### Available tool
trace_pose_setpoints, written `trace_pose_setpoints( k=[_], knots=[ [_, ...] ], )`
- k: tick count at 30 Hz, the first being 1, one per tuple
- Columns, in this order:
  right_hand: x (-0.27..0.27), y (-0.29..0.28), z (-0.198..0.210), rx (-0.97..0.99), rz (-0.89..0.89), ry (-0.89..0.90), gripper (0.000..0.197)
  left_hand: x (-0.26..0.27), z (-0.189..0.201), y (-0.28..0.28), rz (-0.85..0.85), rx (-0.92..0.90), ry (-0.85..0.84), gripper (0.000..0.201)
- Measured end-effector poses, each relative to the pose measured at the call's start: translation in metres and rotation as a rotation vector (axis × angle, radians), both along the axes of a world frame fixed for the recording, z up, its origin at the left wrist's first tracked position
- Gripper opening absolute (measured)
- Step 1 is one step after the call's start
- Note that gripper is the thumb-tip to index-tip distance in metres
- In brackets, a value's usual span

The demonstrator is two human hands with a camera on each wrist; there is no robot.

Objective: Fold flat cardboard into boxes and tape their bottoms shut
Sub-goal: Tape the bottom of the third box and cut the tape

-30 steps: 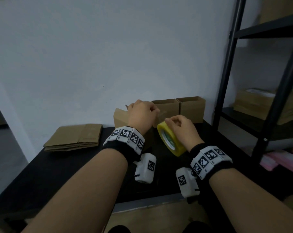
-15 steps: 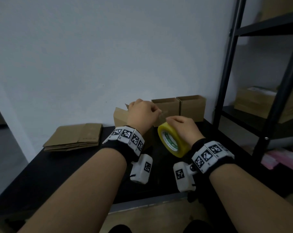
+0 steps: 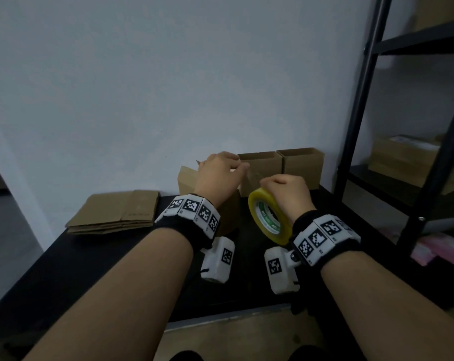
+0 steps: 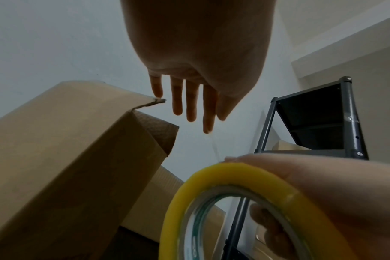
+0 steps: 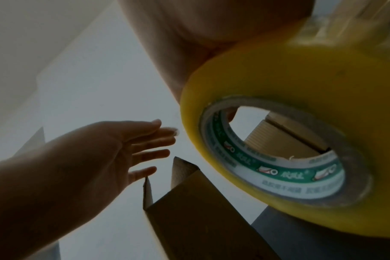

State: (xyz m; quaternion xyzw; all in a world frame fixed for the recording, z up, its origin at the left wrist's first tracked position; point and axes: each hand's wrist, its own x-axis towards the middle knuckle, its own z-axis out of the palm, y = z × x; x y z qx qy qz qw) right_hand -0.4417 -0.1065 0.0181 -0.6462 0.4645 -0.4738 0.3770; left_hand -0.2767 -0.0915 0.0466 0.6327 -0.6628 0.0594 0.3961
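Note:
My right hand (image 3: 288,191) grips a yellow tape roll (image 3: 257,212) held on edge above the black table (image 3: 64,256). My left hand (image 3: 218,175) hovers over a brown cardboard box (image 3: 187,178) whose flaps stand up; most of the box is hidden behind the hand. In the left wrist view the left hand's fingers (image 4: 189,98) point out nearly straight. Thumb and index finger pinch the free end of a thin clear tape strip (image 4: 215,146) that runs down to the roll (image 4: 211,176). The box (image 4: 67,149) is just left of them. The right wrist view shows the roll (image 5: 301,88) close up.
Two folded boxes (image 3: 259,168) (image 3: 302,165) stand open-topped against the white wall behind the hands. A stack of flat cardboard (image 3: 116,212) lies at the table's back left. A black metal rack (image 3: 356,126) holding more cardboard (image 3: 403,162) stands right of the table.
The hands have drawn slightly apart and a short strip of tape now stretches between them. The roll has tilted back toward my right wrist. The box stays put.

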Motion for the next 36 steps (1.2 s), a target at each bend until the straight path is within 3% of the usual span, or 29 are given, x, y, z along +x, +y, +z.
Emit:
trace_pose_setpoints(
  k=[3,7,10,15,20,26,36],
  knots=[
    [0.008,-0.005,0.008,-0.067,-0.030,0.053,0.015,0.003,0.000,-0.001,-0.021,0.051,0.076,0.036],
    [0.017,-0.009,0.016,-0.110,-0.054,0.135,0.019,0.019,0.002,-0.001,-0.004,-0.048,0.354,0.043],
    [0.017,-0.014,0.017,-0.112,-0.065,0.178,0.019,0.050,0.002,-0.005,0.060,-0.022,0.203,0.058],
    [0.021,-0.019,0.018,-0.092,-0.068,0.229,0.017,0.072,-0.007,-0.010,0.120,0.318,-0.094,0.050],
    [0.025,-0.018,0.015,-0.074,-0.056,0.220,0.017,0.075,-0.012,-0.010,0.096,0.398,0.022,0.042],
    [0.026,-0.016,0.015,-0.072,-0.041,0.213,0.019,0.071,-0.020,-0.005,0.049,0.343,0.147,0.028],
    [0.027,-0.014,0.013,-0.046,-0.028,0.236,0.017,0.069,-0.023,0.013,0.138,0.256,0.086,0.029]
  ],
)
